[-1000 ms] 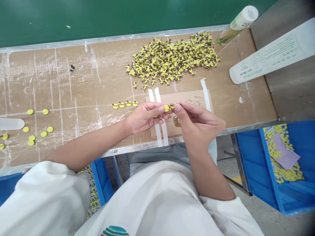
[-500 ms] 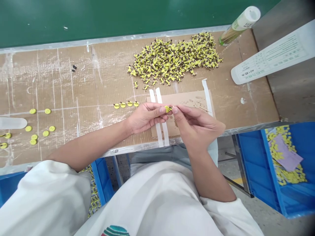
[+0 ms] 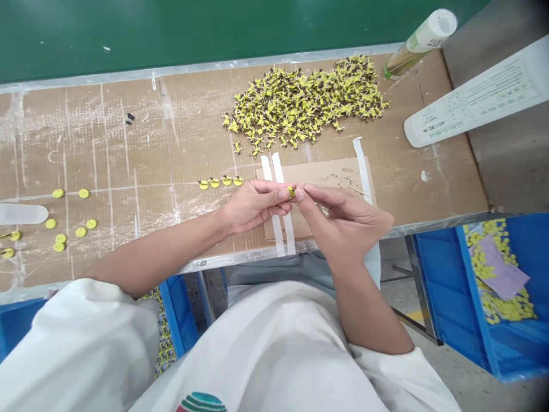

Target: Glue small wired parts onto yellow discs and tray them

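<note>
My left hand (image 3: 257,203) pinches a small round yellow disc (image 3: 290,192) between thumb and forefinger, above the taped cardboard piece (image 3: 328,171). From the other side, the thumb and forefinger of my right hand (image 3: 343,220) close on a tiny yellow-and-dark figure at the disc's edge, mostly hidden by the fingertips. Just left of my left hand lies a short row of yellow discs with dark-topped figures on them (image 3: 215,182). Behind my hands spreads a big heap of little yellow-and-dark figures (image 3: 295,106).
Several loose yellow discs (image 3: 80,232) lie at the left near a translucent bottle tip (image 3: 26,214). A large white glue bottle (image 3: 476,94) and a tube of sticks (image 3: 420,44) are at the right. Blue bins (image 3: 446,286) stand below the table edge.
My right fingertips have shifted slightly left, closer to my left thumb, and cover more of the disc and figure. My left hand stays nearly in place.
</note>
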Demonstrator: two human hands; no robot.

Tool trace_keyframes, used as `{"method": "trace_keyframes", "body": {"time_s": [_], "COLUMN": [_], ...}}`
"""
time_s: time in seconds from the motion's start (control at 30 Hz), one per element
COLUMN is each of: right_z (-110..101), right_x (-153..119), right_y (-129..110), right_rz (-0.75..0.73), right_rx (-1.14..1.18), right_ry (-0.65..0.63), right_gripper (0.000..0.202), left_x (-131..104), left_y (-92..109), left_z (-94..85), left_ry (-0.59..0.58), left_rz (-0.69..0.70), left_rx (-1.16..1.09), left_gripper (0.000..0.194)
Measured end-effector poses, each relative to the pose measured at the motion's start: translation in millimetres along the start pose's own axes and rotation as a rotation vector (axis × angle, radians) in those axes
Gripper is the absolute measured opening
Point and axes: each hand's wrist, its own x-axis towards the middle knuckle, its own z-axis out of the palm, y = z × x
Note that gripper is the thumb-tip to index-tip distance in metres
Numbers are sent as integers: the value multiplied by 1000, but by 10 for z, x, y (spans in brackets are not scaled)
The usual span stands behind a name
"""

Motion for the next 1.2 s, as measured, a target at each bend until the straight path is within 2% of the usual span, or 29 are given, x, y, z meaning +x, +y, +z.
{"method": "trace_keyframes", "body": {"time_s": [0.27, 0.47, 0.77, 1.03, 1.1, 1.2], "right_z": [-23, -6, 65, 10, -23, -40], "right_x": [35, 41, 8, 55, 89, 151], "right_y": [-15, -18, -4, -4, -65, -171], "right_rz": [-39, 8, 140, 187, 177, 127], "right_rx": [-7, -19, 21, 149, 184, 131], "right_ry": [-18, -9, 104, 108, 113, 110], "right_gripper": [18, 14, 16, 21, 20, 17], "left_x": [-2, -1, 15, 27, -5, -97], "left_y": [2, -9, -41, -4, 16, 62], "left_z": [9, 0, 4, 39, 41, 23], "left_ry": [0, -6, -20, 24, -24, -246], "left_rz": [3, 15, 56, 41, 2, -111], "left_rx": [36, 33, 15, 56, 119, 257], "left_gripper": [33, 31, 35, 55, 57, 60]}}
